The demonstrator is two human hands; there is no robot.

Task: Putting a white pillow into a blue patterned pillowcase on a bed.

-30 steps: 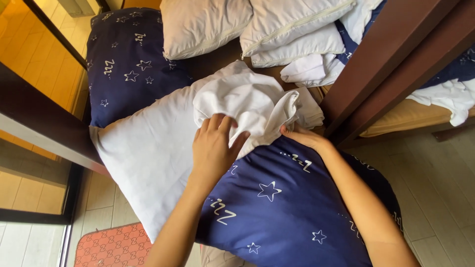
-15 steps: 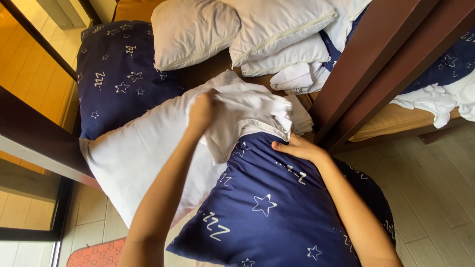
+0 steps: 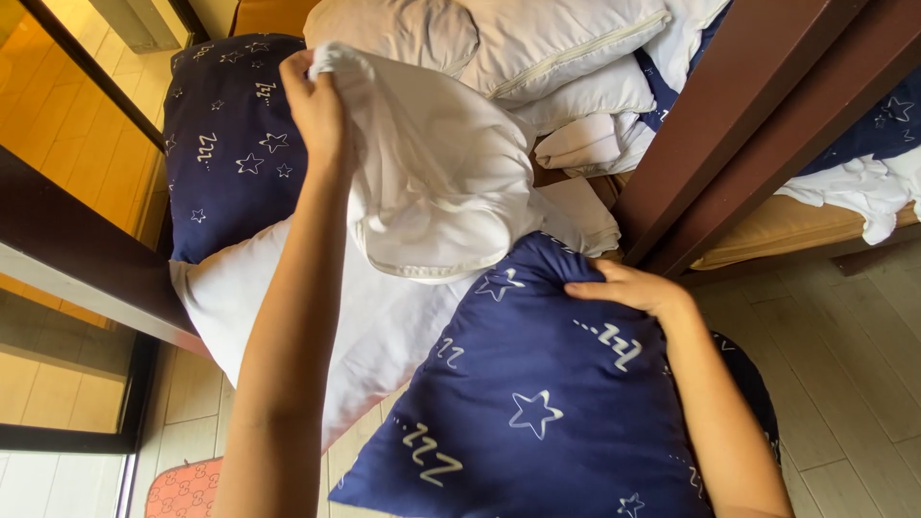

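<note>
A bedroom, seen from above: a bunk bed with dark brown posts (image 3: 729,125) stands over pale floor planks (image 3: 844,384), and bedding is heaped on the mattress.

In the head view, the left hand (image 3: 315,107) now holds a white pillowcase (image 3: 432,173) high above the pile; half a second ago that hand was lower, gathering the cloth where it lay bunched on the white pillow, and a second ago both hands were pressed into the same folds. The left grip is clenched on the upper edge of the pillowcase, which hangs below and to the right of it, with its hemmed edge curling at the bottom. The lift has pulled the cloth free of the white pillow (image 3: 288,307), which lies bare below the raised forearm.

The right hand (image 3: 628,286) has hardly moved. It rests flat, fingers spread and grasping nothing, on the top corner of a navy star-printed pillow (image 3: 547,412) that leans just under it.

Beyond the left grip lies a second navy pillow (image 3: 230,144). Past the hanging cloth sit grey-white pillows (image 3: 537,48) and folded white linen (image 3: 585,144). The slanting bed post is close to the right hand's far side, narrowing the space there. A red patterned mat (image 3: 182,489) shows at the floor's lower left.
</note>
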